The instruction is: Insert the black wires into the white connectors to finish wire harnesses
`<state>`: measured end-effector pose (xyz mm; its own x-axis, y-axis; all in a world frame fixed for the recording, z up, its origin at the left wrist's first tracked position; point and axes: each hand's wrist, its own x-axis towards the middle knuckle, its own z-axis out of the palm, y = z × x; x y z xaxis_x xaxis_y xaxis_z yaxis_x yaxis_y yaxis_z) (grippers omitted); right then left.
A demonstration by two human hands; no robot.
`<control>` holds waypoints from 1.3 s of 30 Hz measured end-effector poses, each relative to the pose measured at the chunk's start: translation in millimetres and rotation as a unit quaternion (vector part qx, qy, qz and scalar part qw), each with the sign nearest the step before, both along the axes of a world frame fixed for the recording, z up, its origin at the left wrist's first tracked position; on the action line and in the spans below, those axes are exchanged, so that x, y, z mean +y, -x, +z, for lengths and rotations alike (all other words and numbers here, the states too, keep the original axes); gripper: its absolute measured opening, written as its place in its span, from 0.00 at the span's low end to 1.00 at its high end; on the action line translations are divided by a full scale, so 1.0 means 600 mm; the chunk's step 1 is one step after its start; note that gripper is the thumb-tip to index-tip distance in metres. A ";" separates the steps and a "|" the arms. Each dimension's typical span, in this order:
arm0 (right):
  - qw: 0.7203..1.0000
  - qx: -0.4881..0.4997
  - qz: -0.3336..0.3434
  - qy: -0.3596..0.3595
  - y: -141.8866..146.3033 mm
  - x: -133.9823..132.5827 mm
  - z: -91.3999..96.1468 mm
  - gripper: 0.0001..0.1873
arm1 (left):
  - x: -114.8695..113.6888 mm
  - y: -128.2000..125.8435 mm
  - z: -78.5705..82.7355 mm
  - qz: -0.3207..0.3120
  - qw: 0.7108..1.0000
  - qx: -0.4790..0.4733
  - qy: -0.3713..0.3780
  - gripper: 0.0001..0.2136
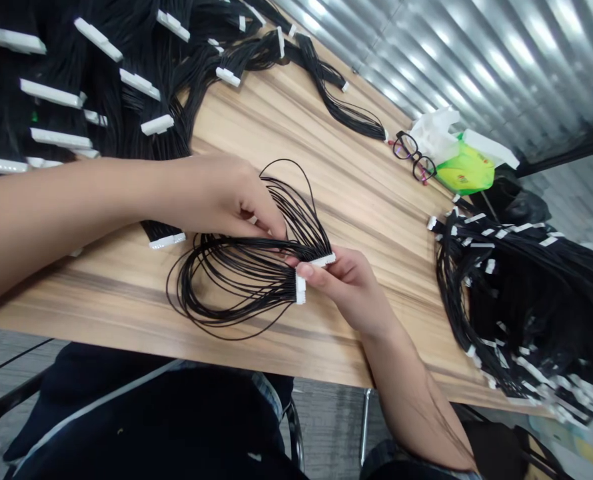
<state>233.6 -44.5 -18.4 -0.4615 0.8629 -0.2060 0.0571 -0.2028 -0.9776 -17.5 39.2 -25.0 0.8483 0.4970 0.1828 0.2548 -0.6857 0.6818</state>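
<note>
A looped wire harness (pixel 236 260) of many thin black wires lies over the table in front of me, with two white connectors at its right end. My right hand (pixel 351 283) is closed around that end, its thumb on the joint between the upper connector (pixel 322 260) and the lower connector (pixel 300 288). The lower one points down toward the table edge. Reaching across from the left, my left hand (pixel 236 197) has its fingers pinched in among the wires near the upper connector. Its fingertips are partly hidden by the wires.
Piles of black harnesses with white connectors cover the upper left (pixel 96 80) and the right side (pixel 521 300). One separate harness (pixel 339 100) lies along the far edge of the wooden table (pixel 376 220). Beyond sit eyeglasses (pixel 414 157) and a green tissue pack (pixel 466 167).
</note>
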 end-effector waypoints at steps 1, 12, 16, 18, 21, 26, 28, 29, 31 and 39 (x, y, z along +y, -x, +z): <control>1.000 -0.007 -0.003 0.002 0.000 0.000 0.000 0.09 | 0.000 0.000 0.001 0.003 1.000 0.001 -0.014 0.20; 0.968 -0.020 -0.242 -0.059 0.002 0.012 -0.021 0.10 | -0.023 -0.008 0.050 0.271 0.929 -0.055 -0.245 0.19; 0.957 -0.015 -0.282 -0.065 0.002 0.013 -0.026 0.13 | -0.034 -0.020 0.042 0.211 0.937 0.027 -0.277 0.17; 0.958 -0.015 -0.279 -0.073 0.003 0.011 -0.029 0.13 | -0.040 -0.026 0.037 0.184 0.951 0.070 -0.237 0.21; 0.959 -0.027 -0.269 -0.082 0.005 0.005 -0.031 0.12 | -0.044 -0.032 0.032 0.173 0.960 0.086 -0.203 0.22; 0.953 -0.012 -0.293 -0.074 0.008 0.004 -0.031 0.12 | -0.049 -0.038 0.044 0.168 0.955 0.095 -0.225 0.25; 0.945 0.015 -0.320 -0.065 0.006 0.009 -0.030 0.11 | -0.052 -0.039 0.053 0.169 0.953 0.097 -0.234 0.25; 0.941 0.030 -0.332 -0.059 0.005 0.013 -0.029 0.09 | -0.054 -0.039 0.055 0.166 0.951 0.093 -0.242 0.25; 0.933 0.059 -0.352 -0.052 0.002 0.019 -0.027 0.07 | -0.058 -0.037 0.052 0.141 0.951 0.073 -0.264 0.23; 0.931 0.064 -0.357 -0.024 -0.002 0.022 -0.031 0.07 | -0.080 -0.037 0.006 -0.045 0.997 -0.034 -0.048 0.09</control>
